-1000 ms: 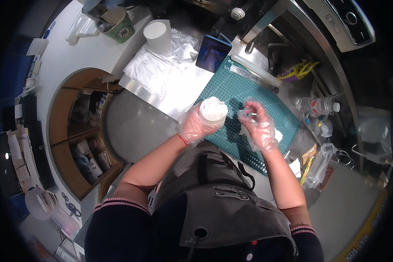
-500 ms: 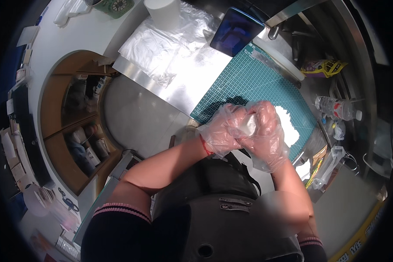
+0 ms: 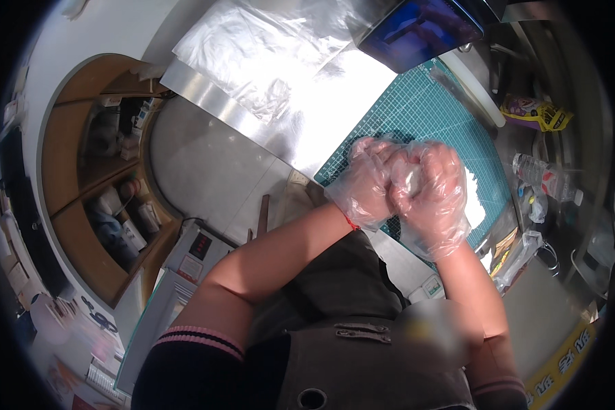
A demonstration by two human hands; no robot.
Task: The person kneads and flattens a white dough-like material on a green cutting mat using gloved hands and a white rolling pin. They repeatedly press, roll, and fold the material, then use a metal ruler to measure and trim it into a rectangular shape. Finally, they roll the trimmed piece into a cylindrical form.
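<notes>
Both my hands, in thin clear plastic gloves, are pressed together above a green gridded cutting mat (image 3: 427,113). A soft-looking white lump (image 3: 410,179) shows in the small gap between them; its exact material is unclear. My left hand (image 3: 367,183) is curled against one side of it. My right hand (image 3: 436,198) wraps the other side with bent fingers, which hide most of the lump. Partly behind my right hand, a loose white mass (image 3: 477,205), powdery or crumbly, lies on the mat.
Clear plastic sheeting (image 3: 266,58) covers part of the shiny metal surface at the far left. Beyond the mat stands a dark-screened tablet (image 3: 422,31). To the right lie a yellow and purple packet (image 3: 536,113) and a clear bottle (image 3: 543,179). Wooden shelves (image 3: 61,184) curve at left.
My hands have closed more tightly, so less of the white lump shows. The view has shifted: mat and tablet appear further right, and the white cup has left the picture.
</notes>
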